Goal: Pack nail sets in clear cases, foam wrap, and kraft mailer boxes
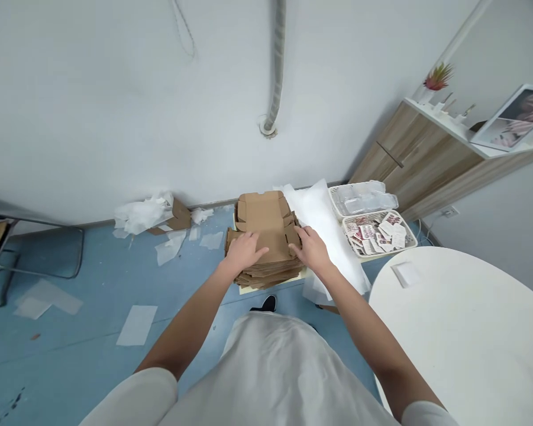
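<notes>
A flattened brown cardboard box (pixel 264 213) lies on top of a stack of flat cardboard boxes (pixel 270 273) on the floor in front of me. My left hand (pixel 244 252) rests on its left flap, fingers stretched out and thumb pointing inward. At the opposite side, my right hand (pixel 312 249) touches the right flaps, with thumb and fingers spread apart. Both sets of fingertips show on the upper side of the cardboard. Under the stack, a pale yellow edge sticks out.
White foam sheets (pixel 323 222) lie right of the stack. Beyond them are a basket of clear plastic packs (pixel 364 199) and a basket of printed cards (pixel 379 234). A round white table (pixel 461 331) stands at right, a wood-grain cabinet (pixel 430 151) behind. Left are an opened carton (pixel 177 218) and a chair (pixel 39 273).
</notes>
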The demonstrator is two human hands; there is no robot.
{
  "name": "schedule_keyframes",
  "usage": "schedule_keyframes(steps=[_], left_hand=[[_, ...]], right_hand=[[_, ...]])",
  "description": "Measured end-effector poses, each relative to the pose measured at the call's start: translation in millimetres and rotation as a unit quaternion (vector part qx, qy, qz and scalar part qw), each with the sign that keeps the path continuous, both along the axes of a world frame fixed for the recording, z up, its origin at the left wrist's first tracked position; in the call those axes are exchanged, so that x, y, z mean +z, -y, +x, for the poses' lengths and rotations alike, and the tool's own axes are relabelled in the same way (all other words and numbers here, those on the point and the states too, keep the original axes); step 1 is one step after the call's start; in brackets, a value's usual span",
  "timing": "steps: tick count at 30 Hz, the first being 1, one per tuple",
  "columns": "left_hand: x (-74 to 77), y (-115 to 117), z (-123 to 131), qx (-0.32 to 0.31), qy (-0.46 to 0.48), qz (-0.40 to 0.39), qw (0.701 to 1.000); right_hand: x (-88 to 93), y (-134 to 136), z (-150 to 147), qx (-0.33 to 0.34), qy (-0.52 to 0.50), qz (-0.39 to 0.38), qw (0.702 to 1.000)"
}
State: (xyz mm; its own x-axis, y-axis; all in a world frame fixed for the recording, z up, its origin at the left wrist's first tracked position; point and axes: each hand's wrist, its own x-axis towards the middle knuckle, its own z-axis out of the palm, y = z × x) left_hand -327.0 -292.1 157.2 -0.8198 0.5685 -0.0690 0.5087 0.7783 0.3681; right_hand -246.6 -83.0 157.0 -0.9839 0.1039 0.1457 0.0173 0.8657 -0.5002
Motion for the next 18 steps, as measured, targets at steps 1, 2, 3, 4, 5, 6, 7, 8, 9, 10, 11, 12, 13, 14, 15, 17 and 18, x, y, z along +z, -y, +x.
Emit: schedule_keyframes(steps=[1, 2, 3, 4, 5, 6, 7, 8, 9, 10, 11, 12, 13, 14, 15, 17, 18], left_hand=[[-1.8, 1.0, -1.3, -0.011, 0.01, -0.003, 1.0], [-3.5, 1.3, -1.7, -0.026, 0.023, -0.007, 0.999], [-5.2, 1.1, -1.6, -0.041, 0.036, -0.012, 0.998], [-6.9, 0.8, -1.1, -0.056, 0.05, -0.017, 0.997], [-8.6, 0.6, -0.4, -0.072, 0.063, -0.022, 0.995], [-10.4, 0.8, 0.3, -0.085, 0.075, -0.027, 0.993], [-12.1, 1.3, 1.0, -0.096, 0.084, -0.032, 0.991], [-13.6, 2.1, 1.7, -0.104, 0.09, -0.037, 0.99], [-14.8, 3.3, 2.4, -0.11, 0.094, -0.042, 0.989], [-15.6, 4.7, 3.0, -0.115, 0.095, -0.045, 0.988], [-16.1, 6.2, 3.6, -0.118, 0.094, -0.047, 0.988], [-16.2, 7.8, 4.1, -0.12, 0.091, -0.046, 0.988], [-16.0, 9.3, 4.5, -0.125, 0.088, -0.043, 0.987], [-15.5, 10.8, 4.9, -0.133, 0.084, -0.035, 0.987], [-14.8, 12.1, 5.1, -0.144, 0.079, -0.025, 0.986], [-13.2, 14.0, 5.2, -0.166, 0.07, -0.004, 0.984], [-12.4, 14.6, 5.2, -0.173, 0.065, 0.001, 0.983]], right_hand=[[-0.6, 7.9, -9.0, -0.012, 0.01, 0.035, 0.999], [-2.2, 14.2, -15.7, -0.029, 0.024, 0.066, 0.997], [-4.1, 19.0, -20.5, -0.05, 0.041, 0.094, 0.993], [-5.7, 22.3, -23.5, -0.07, 0.059, 0.119, 0.989], [-6.7, 24.2, -25.1, -0.086, 0.078, 0.142, 0.983], [-6.7, 25.2, -25.7, -0.097, 0.098, 0.164, 0.977], [-5.8, 25.4, -25.6, -0.105, 0.118, 0.185, 0.97], [-4.0, 25.2, -25.0, -0.111, 0.136, 0.202, 0.964], [-1.5, 24.9, -23.9, -0.119, 0.152, 0.214, 0.958], [1.3, 24.6, -22.6, -0.128, 0.164, 0.221, 0.953], [4.3, 24.4, -21.1, -0.135, 0.171, 0.222, 0.95], [7.2, 24.1, -19.3, -0.14, 0.174, 0.217, 0.95], [9.8, 23.7, -17.3, -0.14, 0.171, 0.208, 0.953], [12.0, 22.9, -15.2, -0.138, 0.165, 0.195, 0.957], [13.9, 21.8, -13.0, -0.134, 0.156, 0.178, 0.962], [16.7, 18.4, -8.5, -0.134, 0.134, 0.132, 0.973], [17.9, 16.5, -6.0, -0.136, 0.122, 0.1, 0.978]])
